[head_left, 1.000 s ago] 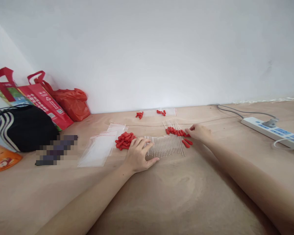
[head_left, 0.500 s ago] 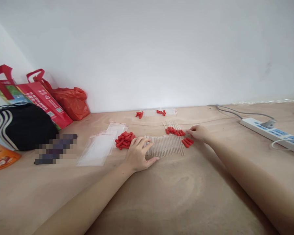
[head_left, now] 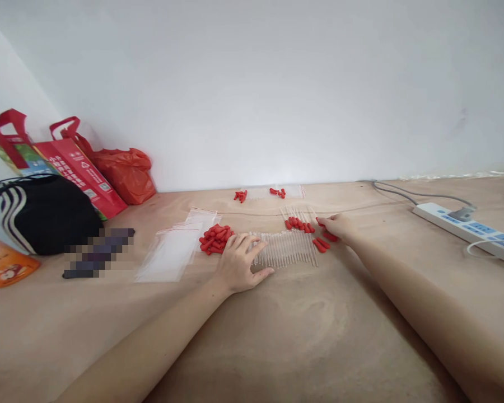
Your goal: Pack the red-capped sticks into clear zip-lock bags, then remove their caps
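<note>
A row of thin clear glass dropper tubes (head_left: 286,249) lies side by side on the wooden table. My left hand (head_left: 241,263) rests over the row's left end, fingers and thumb apart, beside a heap of red rubber bulbs (head_left: 214,239). Past the row's far right end, several tubes carry red bulbs (head_left: 299,224). There my right hand (head_left: 336,225) pinches a red rubber bulb (head_left: 318,221) at its fingertips; the fingers partly cover it. Below that hand lie a few loose red bulbs (head_left: 320,245).
Clear zip bags (head_left: 168,254) lie left of the heap. Farther back are small groups of red bulbs (head_left: 278,192) on bags near the wall. A power strip (head_left: 466,224) with cables stands at right. Shopping bags (head_left: 79,173) and a black drawstring bag (head_left: 59,215) sit at left.
My right hand has shifted slightly left, and a red bulb now shows at its fingertips. The left hand stays in place over the tubes. The view has moved very slightly.
</note>
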`<state>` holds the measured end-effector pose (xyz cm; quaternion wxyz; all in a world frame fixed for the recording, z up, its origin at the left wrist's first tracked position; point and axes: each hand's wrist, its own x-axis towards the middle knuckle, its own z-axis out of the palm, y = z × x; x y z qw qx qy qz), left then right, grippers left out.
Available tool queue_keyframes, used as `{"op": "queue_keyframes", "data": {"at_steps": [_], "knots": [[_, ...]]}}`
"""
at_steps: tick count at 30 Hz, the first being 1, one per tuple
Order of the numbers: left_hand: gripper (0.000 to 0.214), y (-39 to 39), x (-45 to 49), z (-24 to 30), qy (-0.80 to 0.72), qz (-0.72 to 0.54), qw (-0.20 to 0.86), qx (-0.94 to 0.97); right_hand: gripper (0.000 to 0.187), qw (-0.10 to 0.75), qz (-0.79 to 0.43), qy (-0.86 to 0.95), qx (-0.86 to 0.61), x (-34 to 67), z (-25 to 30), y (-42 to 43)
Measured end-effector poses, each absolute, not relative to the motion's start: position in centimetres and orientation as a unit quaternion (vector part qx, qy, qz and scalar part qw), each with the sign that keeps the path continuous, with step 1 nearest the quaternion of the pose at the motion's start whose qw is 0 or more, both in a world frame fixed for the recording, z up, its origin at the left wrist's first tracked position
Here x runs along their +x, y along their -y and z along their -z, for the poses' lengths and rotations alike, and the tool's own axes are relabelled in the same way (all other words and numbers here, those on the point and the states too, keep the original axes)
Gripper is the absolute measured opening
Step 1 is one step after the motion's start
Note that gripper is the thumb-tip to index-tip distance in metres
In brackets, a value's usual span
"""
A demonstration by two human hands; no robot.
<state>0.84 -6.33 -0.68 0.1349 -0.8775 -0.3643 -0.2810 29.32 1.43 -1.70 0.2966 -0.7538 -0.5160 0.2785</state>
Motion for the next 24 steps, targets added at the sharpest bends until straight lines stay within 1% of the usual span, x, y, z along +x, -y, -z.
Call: {"op": "queue_keyframes", "data": {"at_steps": [5, 10, 12, 14, 16, 19, 22, 24], "knots": [[0.048, 6.4, 0.9, 0.5, 0.362, 0.283, 0.136, -0.878, 0.033, 0.347, -0.287, 0.518, -0.727, 29.9, 1.8, -0.1], [0.049, 6.4, 0.9, 0.6, 0.36, 0.283, 0.147, -0.877, 0.029, 0.4, -0.238, 0.522, -0.714, 30.4, 1.8, 1.3], [0.052, 6.3, 0.9, 0.6, 0.356, 0.289, 0.163, -0.874, 0.026, 0.424, -0.22, 0.542, -0.692, 30.0, 1.8, 2.5], [0.052, 6.4, 0.9, 0.6, 0.346, 0.301, 0.193, -0.867, 0.027, 0.452, -0.195, 0.607, -0.624, 29.0, 1.8, 4.2], [0.046, 6.5, 1.1, 0.5, 0.332, 0.31, 0.231, -0.86, 0.024, 0.438, -0.152, 0.697, -0.548, 27.7, 2.0, 6.1], [0.034, 7.0, 1.5, 0.4, 0.295, 0.299, 0.263, -0.868, 0.016, 0.395, -0.043, 0.804, -0.443, 25.8, 2.3, 8.2], [0.02, 7.5, 1.7, 0.3, 0.265, 0.282, 0.258, -0.885, 0.021, 0.375, 0.024, 0.843, -0.384, 24.3, 2.6, 9.1], [0.014, 7.7, 1.7, 0.4, 0.265, 0.278, 0.252, -0.888, 0.022, 0.371, 0.05, 0.851, -0.368, 23.7, 2.5, 9.2]]}}
